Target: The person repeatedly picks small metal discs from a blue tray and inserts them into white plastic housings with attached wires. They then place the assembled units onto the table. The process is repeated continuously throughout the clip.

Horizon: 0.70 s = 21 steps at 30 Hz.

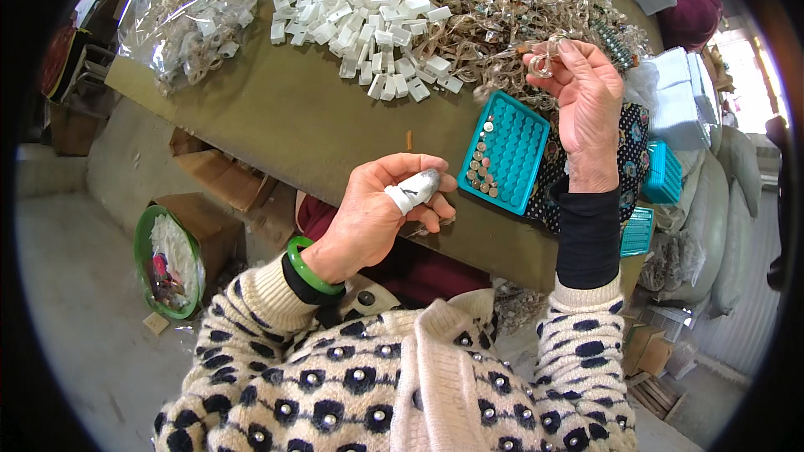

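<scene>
My right hand (584,88) is raised over the near edge of a large heap of tangled clear cords (511,21). Its thumb and fingertips pinch a small looped clear cord (543,64). My left hand (387,201) is lower, near the table's front edge, with its fingers curled in. White tape (410,193) wraps one of its fingers, whose tip is smudged dark. A bit of clear material shows below these fingers; what they hold is not plain. Between the hands lies a teal tray (526,151) with rows of round pockets, some with small round metallic discs (480,169).
Small white plastic boxes (368,12) are piled at the back. A clear bag (197,12) of cords lies at the far left. Dark patterned cloth (634,146) and teal trays (662,174) are at the right. A green basket (172,259) stands on the floor. A person (695,8) sits far right.
</scene>
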Each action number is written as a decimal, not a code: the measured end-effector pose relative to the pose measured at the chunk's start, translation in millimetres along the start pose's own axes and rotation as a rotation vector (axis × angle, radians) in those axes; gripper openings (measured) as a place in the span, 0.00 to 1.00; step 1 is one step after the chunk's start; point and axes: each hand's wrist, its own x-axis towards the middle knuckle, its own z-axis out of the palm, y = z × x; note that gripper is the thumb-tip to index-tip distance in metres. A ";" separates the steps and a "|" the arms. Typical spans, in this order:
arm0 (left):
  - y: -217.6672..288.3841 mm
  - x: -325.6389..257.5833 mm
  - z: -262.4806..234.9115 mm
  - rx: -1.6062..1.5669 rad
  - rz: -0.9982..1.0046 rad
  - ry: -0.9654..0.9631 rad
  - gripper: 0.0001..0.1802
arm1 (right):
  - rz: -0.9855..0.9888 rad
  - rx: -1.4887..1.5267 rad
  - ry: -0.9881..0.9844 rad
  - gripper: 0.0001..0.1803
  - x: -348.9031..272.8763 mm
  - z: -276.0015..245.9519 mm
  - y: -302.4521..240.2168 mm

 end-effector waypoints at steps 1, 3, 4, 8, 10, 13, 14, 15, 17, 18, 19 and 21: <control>0.8 -0.1 -0.6 0.031 -0.006 0.006 0.13 | -0.010 0.025 -0.013 0.07 -3.7 0.5 0.7; 2.7 -0.3 -1.4 0.011 -0.004 -0.018 0.13 | 0.062 0.176 -0.067 0.07 -14.5 2.2 1.4; 3.9 0.0 -1.4 0.021 -0.017 -0.010 0.13 | 0.072 0.283 -0.140 0.07 -20.8 3.3 1.0; 9.5 2.0 6.0 -0.033 0.036 -0.032 0.15 | 0.186 0.453 -0.093 0.08 -47.2 11.7 2.6; 15.5 6.5 9.9 -0.028 0.075 -0.038 0.17 | 0.227 0.498 -0.061 0.09 -59.7 15.0 4.5; 24.1 16.8 14.3 0.000 0.124 -0.024 0.19 | 0.274 0.631 -0.046 0.06 -72.8 16.9 9.3; 25.8 19.8 15.2 0.013 0.142 -0.025 0.18 | 0.189 0.457 0.008 0.05 -71.8 16.4 11.7; 26.7 21.8 16.1 0.001 0.134 -0.009 0.17 | 0.089 0.298 0.026 0.04 -67.9 16.1 14.9; 27.0 23.1 16.6 0.007 0.098 0.015 0.15 | -0.241 -0.238 0.176 0.05 -52.6 16.1 23.2; 26.4 23.9 16.5 0.015 0.083 0.025 0.14 | -0.409 -0.643 0.240 0.06 -45.9 11.8 22.9; 23.5 22.5 17.4 0.002 0.072 0.066 0.12 | -0.432 -0.835 0.180 0.05 -39.4 6.8 21.7; 20.7 20.8 16.7 0.007 0.052 0.098 0.11 | -0.355 -1.079 0.106 0.05 -29.6 1.9 20.3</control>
